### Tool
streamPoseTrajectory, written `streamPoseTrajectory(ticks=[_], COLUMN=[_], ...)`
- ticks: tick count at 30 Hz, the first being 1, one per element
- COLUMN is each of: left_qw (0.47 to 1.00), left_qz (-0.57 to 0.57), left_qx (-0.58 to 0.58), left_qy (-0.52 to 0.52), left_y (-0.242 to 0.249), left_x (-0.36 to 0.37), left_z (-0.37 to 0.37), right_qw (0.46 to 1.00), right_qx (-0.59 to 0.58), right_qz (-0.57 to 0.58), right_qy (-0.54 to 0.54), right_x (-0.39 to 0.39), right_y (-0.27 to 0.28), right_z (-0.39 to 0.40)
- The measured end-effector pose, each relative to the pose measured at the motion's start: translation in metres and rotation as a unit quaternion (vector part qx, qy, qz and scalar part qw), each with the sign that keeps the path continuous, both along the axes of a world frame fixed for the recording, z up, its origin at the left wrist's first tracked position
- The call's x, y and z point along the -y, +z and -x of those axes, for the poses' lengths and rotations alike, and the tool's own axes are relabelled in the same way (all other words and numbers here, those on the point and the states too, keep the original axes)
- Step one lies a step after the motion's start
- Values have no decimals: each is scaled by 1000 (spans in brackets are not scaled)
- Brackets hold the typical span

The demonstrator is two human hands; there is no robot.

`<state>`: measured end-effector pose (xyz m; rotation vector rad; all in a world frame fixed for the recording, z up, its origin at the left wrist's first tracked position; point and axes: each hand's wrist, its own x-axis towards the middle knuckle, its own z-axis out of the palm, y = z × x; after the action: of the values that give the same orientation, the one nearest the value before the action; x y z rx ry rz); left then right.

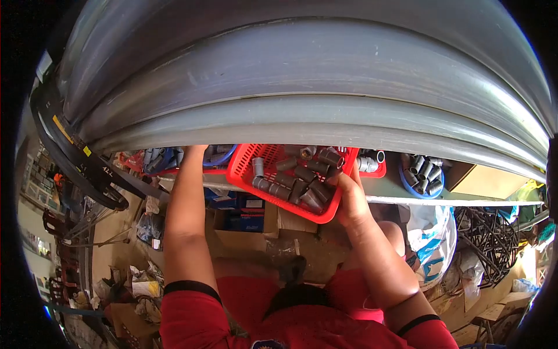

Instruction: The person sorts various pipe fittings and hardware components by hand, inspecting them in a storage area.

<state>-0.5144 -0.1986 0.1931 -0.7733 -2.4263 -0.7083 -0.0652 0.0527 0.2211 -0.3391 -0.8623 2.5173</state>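
Note:
A red plastic basket [325,216] holding several grey pipe fittings [305,173] tilts over the shelf edge, below the large grey pipes. My right hand [350,196] grips its right rim, with the thumb at the inside near a fitting. My left hand [196,148] reaches up beneath the pipes, left of the basket; its fingers are hidden behind the lowest pipe. Near it are blue baskets [231,152] with more grey fittings.
Large grey pipes [279,64] cross the upper view. At the right are a blue basket [440,187] of fittings, a cardboard box [488,181] and black rods [491,241]. Another cardboard box [241,237] is below. Black tubing [72,157] hangs at the left.

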Motion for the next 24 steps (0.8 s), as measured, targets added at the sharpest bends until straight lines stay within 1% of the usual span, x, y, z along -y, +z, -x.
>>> streamPoseTrajectory(ticks=[1,3,8,10,12,13,15,17,18,19,20,22,24], left_qw=[1000,1000,996,991,980,975,983,978,945,940,933,912,907], left_qz=[-18,-11,71,109,159,176,151,123,198,198,295,377,391], left_qx=[2,-8,-42,-64,-110,-135,-84,77,178,201,63,61,56], left_qy=[-19,-14,33,40,45,31,-57,-150,-190,-190,-197,-153,-148], left_y=[-5,-10,2,13,32,45,71,107,100,113,112,110,108], left_x=[-3,-11,-23,-20,-14,-11,-12,-43,-45,-56,-56,-60,-57], left_z=[4,4,-10,-16,-27,-40,-95,-197,-211,-251,-265,-281,-280], right_qw=[1000,1000,1000,1000,1000,1000,1000,1000,1000,1000,1000,1000,1000], right_qx=[5,5,-2,-13,-17,-15,-12,-10,-5,1,7,3,-1], right_qz=[0,3,-8,-6,-3,-1,6,14,9,3,-3,-12,-14], right_qy=[1,5,6,8,13,15,17,18,11,6,4,3,-8], right_x=[0,0,-3,-3,-4,-4,-2,-3,-2,-2,0,6,10], right_y=[2,3,2,-2,-2,0,3,5,5,5,6,9,9], right_z=[0,0,1,2,1,-1,-5,-8,-9,-9,-10,-11,-13])
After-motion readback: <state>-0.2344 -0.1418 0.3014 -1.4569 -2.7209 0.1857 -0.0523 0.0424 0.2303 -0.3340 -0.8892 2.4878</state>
